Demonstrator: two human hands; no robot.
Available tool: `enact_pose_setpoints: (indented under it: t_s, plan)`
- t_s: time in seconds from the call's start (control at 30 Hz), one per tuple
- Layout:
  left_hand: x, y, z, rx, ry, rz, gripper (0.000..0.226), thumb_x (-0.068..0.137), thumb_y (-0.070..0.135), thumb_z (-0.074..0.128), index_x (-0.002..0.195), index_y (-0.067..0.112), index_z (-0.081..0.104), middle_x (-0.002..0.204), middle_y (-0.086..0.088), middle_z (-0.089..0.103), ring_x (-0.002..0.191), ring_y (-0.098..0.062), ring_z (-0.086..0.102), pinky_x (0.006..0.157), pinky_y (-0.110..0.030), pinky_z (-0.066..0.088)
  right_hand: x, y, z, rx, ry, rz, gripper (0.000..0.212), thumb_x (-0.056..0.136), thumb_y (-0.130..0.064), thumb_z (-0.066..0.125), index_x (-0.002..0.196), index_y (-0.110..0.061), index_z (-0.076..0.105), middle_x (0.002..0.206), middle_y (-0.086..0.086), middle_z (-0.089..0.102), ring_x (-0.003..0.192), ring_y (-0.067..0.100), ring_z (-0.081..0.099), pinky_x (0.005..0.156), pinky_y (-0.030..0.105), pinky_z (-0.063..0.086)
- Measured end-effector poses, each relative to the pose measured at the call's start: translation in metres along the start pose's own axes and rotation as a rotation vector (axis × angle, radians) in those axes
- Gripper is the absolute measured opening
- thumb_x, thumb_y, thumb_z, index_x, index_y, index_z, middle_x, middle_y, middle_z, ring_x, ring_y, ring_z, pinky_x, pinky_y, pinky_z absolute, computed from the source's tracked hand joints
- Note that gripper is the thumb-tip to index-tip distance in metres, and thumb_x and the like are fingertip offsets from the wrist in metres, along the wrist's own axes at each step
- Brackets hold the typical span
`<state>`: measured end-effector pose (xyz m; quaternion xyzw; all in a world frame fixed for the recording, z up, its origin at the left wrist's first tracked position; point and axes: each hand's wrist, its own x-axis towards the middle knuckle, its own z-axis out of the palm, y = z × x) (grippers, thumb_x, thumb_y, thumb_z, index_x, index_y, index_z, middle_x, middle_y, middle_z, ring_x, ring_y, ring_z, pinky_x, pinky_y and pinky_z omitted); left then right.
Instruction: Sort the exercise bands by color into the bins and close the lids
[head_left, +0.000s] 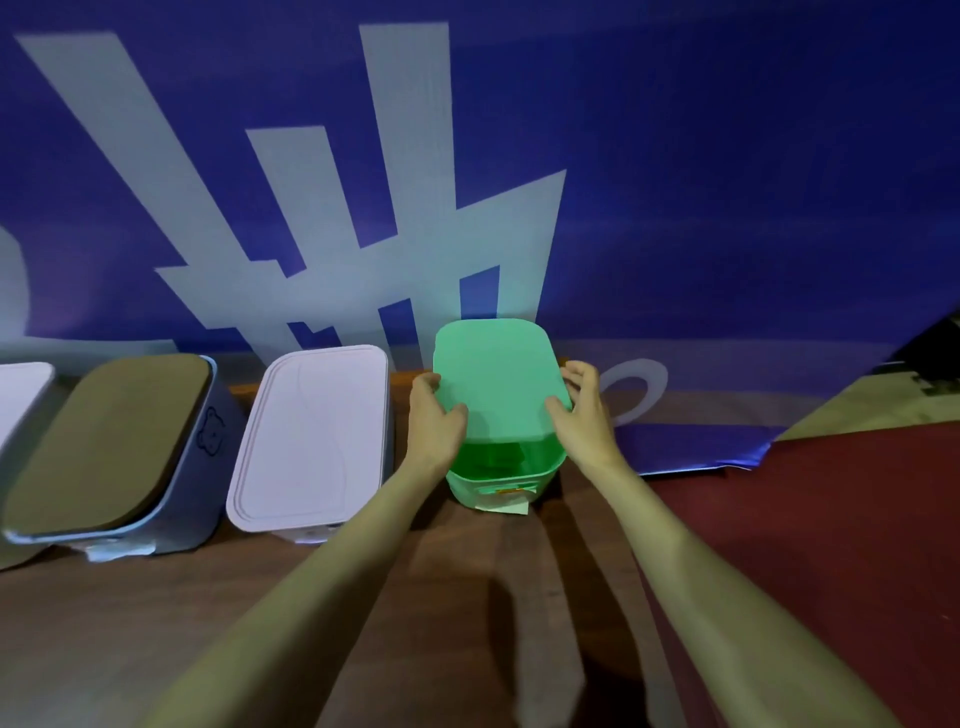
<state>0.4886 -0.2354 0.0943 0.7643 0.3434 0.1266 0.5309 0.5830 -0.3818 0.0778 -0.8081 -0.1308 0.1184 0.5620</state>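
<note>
Both hands hold the green lid over the green bin. The left hand pinches its left edge and the right hand pinches its right edge. The lid is tipped up, and the front of the bin is open, so this one is not shut yet. The white bin and the grey bin beside it already have lids on. No bands lie on the table, so this looks like the last lid

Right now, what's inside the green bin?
Through the gap under the green lid, only the green bin's green inner walls show. The lid, held by left hand and right hand, covers the rest.
</note>
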Motion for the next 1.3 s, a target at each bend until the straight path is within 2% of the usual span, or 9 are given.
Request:
enact_pose_setpoints:
  t_s: [0.1,0.2,0.57,0.7,0.77,0.9,1.0,1.17,1.3]
  plan:
    - [-0.01,-0.006,0.002,0.008,-0.026,-0.017,0.056,0.081,0.0,0.053,0.133,0.008,0.034,0.134,-0.01,0.042,0.122,-0.024,0.044,0.107,-0.041,0.039,-0.008,0.014,0.002,-0.097,-0.032,0.009,0.049,0.082,-0.008,0.058,0.126,-0.019,0.037,0.13,0.0,0.047,0.126,0.019,0.045,0.104,0.039,0.04]
    - [-0.02,-0.011,0.004,0.01,-0.03,-0.007,0.058,0.081,-0.003,0.053,0.135,0.008,0.033,0.136,-0.01,0.037,0.125,-0.023,0.041,0.109,-0.037,0.036,-0.014,0.021,0.003,-0.141,-0.034,-0.013,0.05,0.082,-0.011,0.059,0.126,-0.019,0.038,0.133,0.001,0.047,0.126,0.019,0.044,0.105,0.04,0.04]
    - [-0.031,-0.031,0.007,0.101,-0.017,0.045,0.054,0.084,-0.007,0.049,0.135,0.004,0.034,0.14,-0.011,0.034,0.13,-0.022,0.035,0.099,-0.014,0.022,-0.024,0.025,0.002,-0.192,-0.063,-0.012,0.051,0.086,-0.006,0.059,0.133,-0.012,0.039,0.137,0.004,0.044,0.128,0.018,0.04,0.095,0.017,0.03]
    - [-0.027,-0.036,0.008,0.23,-0.073,0.087,0.048,0.088,-0.005,0.046,0.135,0.0,0.037,0.147,-0.011,0.026,0.136,-0.022,0.03,0.106,-0.014,0.017,-0.028,0.024,0.003,-0.228,-0.062,-0.049,0.048,0.09,-0.005,0.055,0.135,-0.009,0.04,0.141,0.006,0.041,0.131,0.018,0.037,0.096,0.012,0.025]
    - [-0.026,-0.039,0.01,0.351,-0.098,0.118,0.047,0.09,0.0,0.044,0.136,-0.002,0.036,0.148,-0.011,0.023,0.137,-0.023,0.027,0.111,-0.019,0.016,-0.027,0.026,0.005,-0.322,-0.103,-0.069,0.048,0.092,-0.008,0.051,0.139,-0.008,0.037,0.148,0.005,0.034,0.137,0.019,0.03,0.105,0.017,0.022]
    - [-0.022,-0.041,0.014,0.549,-0.022,0.203,0.039,0.092,0.01,0.042,0.129,-0.002,0.042,0.136,-0.013,0.037,0.126,-0.026,0.038,0.109,-0.028,0.026,-0.024,0.03,0.006,-0.683,-0.17,-0.096,0.05,0.096,-0.024,0.038,0.145,-0.016,0.03,0.156,-0.001,0.019,0.146,0.02,0.006,0.119,0.04,0.01]
    - [-0.017,-0.042,0.016,0.689,-0.047,0.232,0.046,0.094,0.011,0.039,0.137,-0.004,0.036,0.143,-0.017,0.034,0.133,-0.03,0.032,0.115,-0.036,0.023,-0.024,0.025,0.006,-0.808,-0.159,-0.129,0.051,0.096,-0.025,0.033,0.146,-0.017,0.026,0.157,-0.002,0.017,0.146,0.02,0.001,0.117,0.041,0.002]
    - [-0.014,-0.034,0.012,0.769,-0.122,0.223,0.049,0.096,0.015,0.036,0.142,-0.002,0.029,0.148,-0.016,0.031,0.134,-0.029,0.033,0.115,-0.035,0.023,-0.018,0.015,0.009,-0.874,-0.199,-0.126,0.052,0.097,-0.024,0.031,0.147,-0.015,0.023,0.157,0.0,0.016,0.146,0.018,0.001,0.118,0.041,0.001]
    - [-0.004,-0.021,0.0,0.789,-0.199,0.207,0.044,0.093,0.011,0.043,0.135,-0.003,0.038,0.141,-0.017,0.038,0.128,-0.03,0.04,0.109,-0.035,0.029,-0.007,0.003,0.012,-0.947,-0.194,-0.136,0.049,0.095,-0.022,0.035,0.142,-0.012,0.031,0.152,0.005,0.025,0.146,0.023,0.004,0.118,0.045,0.004]
